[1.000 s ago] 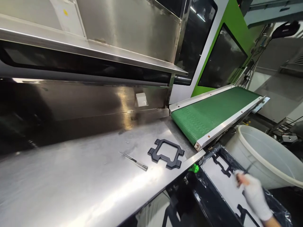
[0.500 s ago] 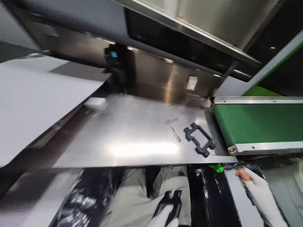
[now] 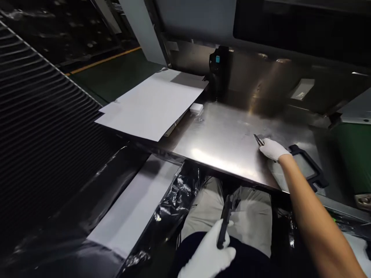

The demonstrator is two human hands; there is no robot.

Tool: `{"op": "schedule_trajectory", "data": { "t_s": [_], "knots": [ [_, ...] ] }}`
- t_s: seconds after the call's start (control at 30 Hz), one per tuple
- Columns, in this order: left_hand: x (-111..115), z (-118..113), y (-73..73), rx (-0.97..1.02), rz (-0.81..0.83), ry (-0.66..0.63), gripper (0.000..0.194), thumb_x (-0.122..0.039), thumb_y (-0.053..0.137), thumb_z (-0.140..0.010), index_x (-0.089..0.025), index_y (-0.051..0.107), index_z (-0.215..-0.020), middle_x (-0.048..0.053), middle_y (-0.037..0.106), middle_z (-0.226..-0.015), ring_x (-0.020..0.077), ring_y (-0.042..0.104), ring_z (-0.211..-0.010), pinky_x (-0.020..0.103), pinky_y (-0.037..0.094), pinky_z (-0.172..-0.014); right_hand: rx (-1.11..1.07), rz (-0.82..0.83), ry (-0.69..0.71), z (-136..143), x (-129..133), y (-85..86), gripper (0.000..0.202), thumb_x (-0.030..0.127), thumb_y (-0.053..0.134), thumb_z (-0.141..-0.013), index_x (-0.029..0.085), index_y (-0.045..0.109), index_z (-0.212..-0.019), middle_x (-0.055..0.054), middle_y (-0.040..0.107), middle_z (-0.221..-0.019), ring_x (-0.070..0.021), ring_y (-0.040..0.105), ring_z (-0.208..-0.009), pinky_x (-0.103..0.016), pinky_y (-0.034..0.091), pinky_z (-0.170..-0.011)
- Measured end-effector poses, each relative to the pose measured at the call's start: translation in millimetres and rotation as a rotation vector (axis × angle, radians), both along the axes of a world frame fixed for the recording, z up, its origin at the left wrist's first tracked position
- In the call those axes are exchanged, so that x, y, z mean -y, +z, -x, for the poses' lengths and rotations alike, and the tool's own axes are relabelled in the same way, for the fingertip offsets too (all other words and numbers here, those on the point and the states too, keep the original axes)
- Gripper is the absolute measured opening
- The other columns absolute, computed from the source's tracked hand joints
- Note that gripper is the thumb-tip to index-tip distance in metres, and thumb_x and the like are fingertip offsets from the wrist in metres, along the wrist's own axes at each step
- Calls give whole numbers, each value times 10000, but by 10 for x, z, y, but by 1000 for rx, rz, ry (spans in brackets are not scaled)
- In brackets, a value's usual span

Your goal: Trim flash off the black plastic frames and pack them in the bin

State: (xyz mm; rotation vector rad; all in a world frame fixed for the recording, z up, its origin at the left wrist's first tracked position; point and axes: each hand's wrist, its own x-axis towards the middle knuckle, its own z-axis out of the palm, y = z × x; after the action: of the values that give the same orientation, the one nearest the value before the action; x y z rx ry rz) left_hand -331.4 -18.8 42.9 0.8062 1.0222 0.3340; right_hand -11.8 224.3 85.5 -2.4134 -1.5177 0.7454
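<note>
Facing a shiny metal desk (image 3: pixel 220 131), the left hand (image 3: pixel 211 249) has its grip closed round a black frame (image 3: pixel 225 222) over the lap (image 3: pixel 255 210); farther off, the right hand (image 3: pixel 272 150) pinches a knife (image 3: pixel 259 140) beside a second frame (image 3: pixel 319 176) lying flat.

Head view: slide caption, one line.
Gloved right hand holds a slim tool at a metal table; gloved left hand holds a black part.

Nothing can be read — a dark mark (image 3: pixel 194 205) on the pale trousers (image 3: pixel 256 210) may be lettering — too small to tell.
</note>
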Motion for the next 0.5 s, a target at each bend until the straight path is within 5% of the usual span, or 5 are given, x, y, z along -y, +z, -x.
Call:
{"op": "schedule_trajectory", "data": {
  "t_s": [0.13,0.23,0.3,0.37,0.5],
  "knots": [
    [44,89,-108,-56,-28,63,560,-129,669,-739,-225,597,-1286,-73,416,-852,121,378,-703,281,360,-663,-209,13,87,-58,602,84,245,233,473,-1095,165,674,-1217,-56,724,-850,-174,650,-687,-313,542,-707],
    [29,93,-180,-124,-60,67,597,-75,643,-728,-225,584,-1302,-69,419,-854,134,412,-741,283,392,-701,-530,-9,294,44,1462,122,419,552,553,-1094,216,727,-1274,-123,761,-1086,-257,732,-926,-374,611,-812],
    [20,71,-215,-168,-88,43,524,-55,636,-731,-221,588,-1226,-65,427,-860,139,429,-769,286,407,-733,-674,103,353,249,2044,61,507,674,540,-1082,245,750,-1250,-127,755,-1179,-314,724,-1115,-439,610,-967],
    [15,31,-234,-208,-124,2,405,-53,633,-737,-218,590,-1104,-62,423,-855,141,427,-771,290,415,-744,-756,184,338,546,2503,-64,512,698,482,-1102,249,724,-1056,-71,740,-1023,-267,709,-972,-383,605,-880],
    [5,-97,-239,-213,-201,-99,463,-46,634,-731,-208,628,-1165,-39,534,-875,163,523,-815,303,482,-804,-816,227,246,1103,2944,-342,498,645,375,-1157,249,571,-929,-6,674,-881,-187,637,-792,-297,528,-729]
  ]
}}
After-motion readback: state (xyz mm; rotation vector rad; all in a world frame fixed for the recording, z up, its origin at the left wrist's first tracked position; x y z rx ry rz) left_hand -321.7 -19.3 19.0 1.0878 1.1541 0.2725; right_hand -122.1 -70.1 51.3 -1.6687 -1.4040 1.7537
